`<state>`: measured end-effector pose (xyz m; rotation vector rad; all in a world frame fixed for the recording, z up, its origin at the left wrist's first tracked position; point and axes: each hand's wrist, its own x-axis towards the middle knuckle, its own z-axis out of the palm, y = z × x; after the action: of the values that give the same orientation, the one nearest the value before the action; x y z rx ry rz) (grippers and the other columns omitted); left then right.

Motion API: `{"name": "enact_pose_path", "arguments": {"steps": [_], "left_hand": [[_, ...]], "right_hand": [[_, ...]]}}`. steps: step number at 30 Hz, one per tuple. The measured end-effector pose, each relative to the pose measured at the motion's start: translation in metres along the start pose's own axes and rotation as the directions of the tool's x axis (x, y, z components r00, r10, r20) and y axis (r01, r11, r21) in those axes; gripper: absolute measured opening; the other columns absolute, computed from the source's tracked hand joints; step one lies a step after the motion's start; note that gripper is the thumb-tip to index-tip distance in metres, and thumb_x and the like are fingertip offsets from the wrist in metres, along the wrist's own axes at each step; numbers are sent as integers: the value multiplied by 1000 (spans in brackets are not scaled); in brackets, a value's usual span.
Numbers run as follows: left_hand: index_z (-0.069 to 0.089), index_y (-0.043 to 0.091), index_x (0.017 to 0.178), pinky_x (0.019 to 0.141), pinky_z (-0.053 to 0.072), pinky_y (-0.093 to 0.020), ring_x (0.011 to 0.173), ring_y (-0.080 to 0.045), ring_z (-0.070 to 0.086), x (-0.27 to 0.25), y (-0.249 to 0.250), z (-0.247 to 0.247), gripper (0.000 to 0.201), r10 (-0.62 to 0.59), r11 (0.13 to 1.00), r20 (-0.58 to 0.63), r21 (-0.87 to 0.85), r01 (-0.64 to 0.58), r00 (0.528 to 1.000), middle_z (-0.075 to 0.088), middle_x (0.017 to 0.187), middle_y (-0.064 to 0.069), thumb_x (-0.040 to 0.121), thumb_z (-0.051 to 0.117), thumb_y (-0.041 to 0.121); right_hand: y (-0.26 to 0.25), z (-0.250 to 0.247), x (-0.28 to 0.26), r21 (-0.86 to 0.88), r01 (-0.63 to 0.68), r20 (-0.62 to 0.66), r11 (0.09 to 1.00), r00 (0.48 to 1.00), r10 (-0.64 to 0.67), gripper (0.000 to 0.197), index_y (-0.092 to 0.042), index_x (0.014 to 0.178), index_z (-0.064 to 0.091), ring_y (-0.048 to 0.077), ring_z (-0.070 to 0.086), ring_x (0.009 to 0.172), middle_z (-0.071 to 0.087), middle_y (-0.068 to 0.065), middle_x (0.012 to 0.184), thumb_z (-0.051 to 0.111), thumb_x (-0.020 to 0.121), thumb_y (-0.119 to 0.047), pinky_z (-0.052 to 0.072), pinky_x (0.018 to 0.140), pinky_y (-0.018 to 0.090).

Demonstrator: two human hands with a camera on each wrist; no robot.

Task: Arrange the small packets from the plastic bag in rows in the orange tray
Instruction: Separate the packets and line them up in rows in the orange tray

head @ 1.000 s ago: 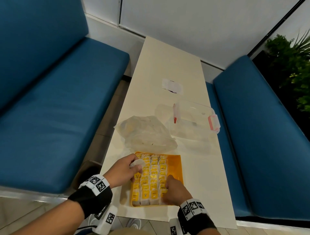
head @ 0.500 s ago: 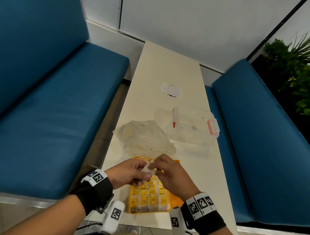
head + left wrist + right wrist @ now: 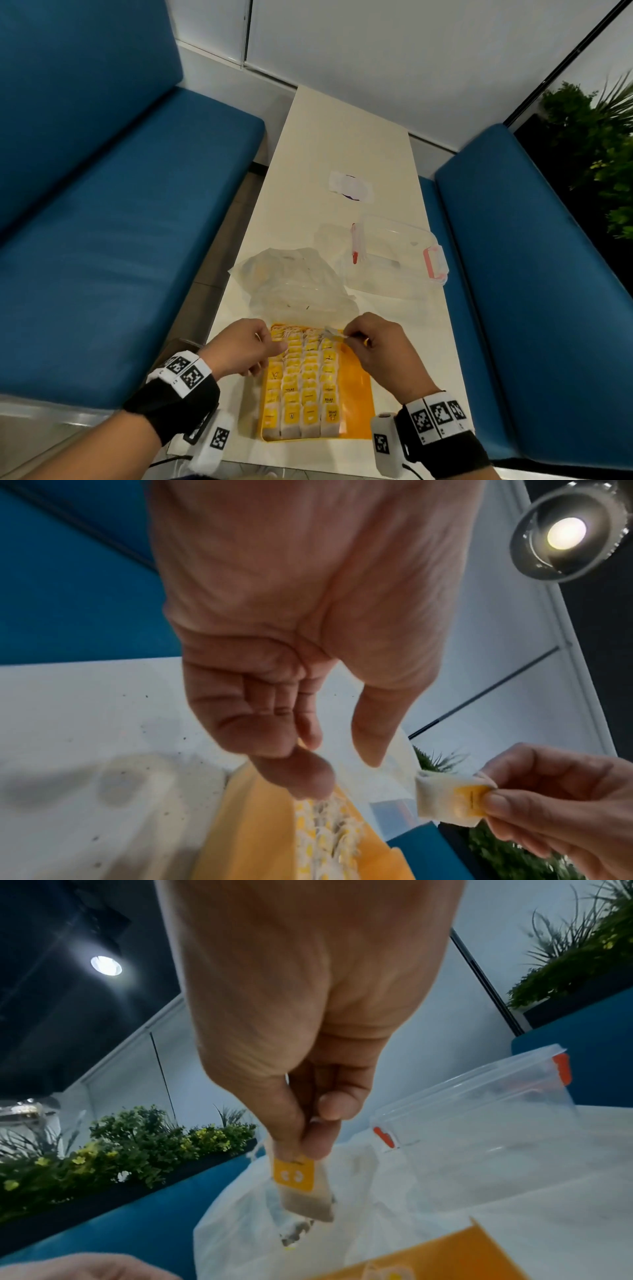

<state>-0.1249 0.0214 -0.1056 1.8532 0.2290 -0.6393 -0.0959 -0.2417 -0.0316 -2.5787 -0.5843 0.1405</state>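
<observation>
From the head view I see the orange tray [image 3: 356, 394] at the near end of the counter [image 3: 342, 144], with four rows of small packets [image 3: 301, 383] filling its left part and bare orange on the right. The crumpled plastic bag [image 3: 294, 284] lies just beyond the tray's far edge, and a clear container [image 3: 394, 253] with red clips sits to its right. My right hand [image 3: 383, 349] pinches one packet [image 3: 334, 333] over the tray's far end; my left hand [image 3: 243, 346] hangs at the tray's left edge.

Left wrist view — the left hand [image 3: 291, 642] has its fingers loosely curled, thumb apart, nothing in them that I can make out. Below it are the tray [image 3: 260, 818] and packets [image 3: 329, 831]. At right, the right hand [image 3: 555, 804] holds the packet [image 3: 448, 800] between thumb and fingertips.

Right wrist view — the right hand [image 3: 308, 1015] grips the packet [image 3: 301, 1183] by its yellow tag end, thumb against forefinger; it hangs above the plastic bag [image 3: 342, 1245], with the clear container [image 3: 479, 1123] behind and a corner of the tray [image 3: 445, 1259] below.
</observation>
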Motion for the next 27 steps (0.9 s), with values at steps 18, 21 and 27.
{"name": "enact_pose_path", "arguments": {"steps": [18,21,27], "left_hand": [[24,27,153,54,59,-29,55,-17,72,-20,-19,14,84,-91,994,83,68,85,992,72,78,-4,86,72,9],[24,27,153,54,59,-29,56,-18,73,-23,-20,14,85,-99,994,85,62,94,991,73,79,-5,85,71,9],[25,29,152,56,60,-29,60,-20,75,-25,-22,14,83,-105,993,96,62,99,990,73,83,-5,86,72,10]], "right_hand": [[49,38,-6,-253,-227,134,941,954,266,18,-19,98,72,18,61,90,61,-3,98,55,93,-16,48,73,27],[46,42,-3,-281,-192,152,940,958,241,17,-20,99,70,19,61,91,62,-2,99,54,94,-19,47,73,27],[41,49,4,-340,-142,173,930,962,210,16,-19,100,67,20,60,92,56,-2,102,53,96,-26,43,70,27]]}}
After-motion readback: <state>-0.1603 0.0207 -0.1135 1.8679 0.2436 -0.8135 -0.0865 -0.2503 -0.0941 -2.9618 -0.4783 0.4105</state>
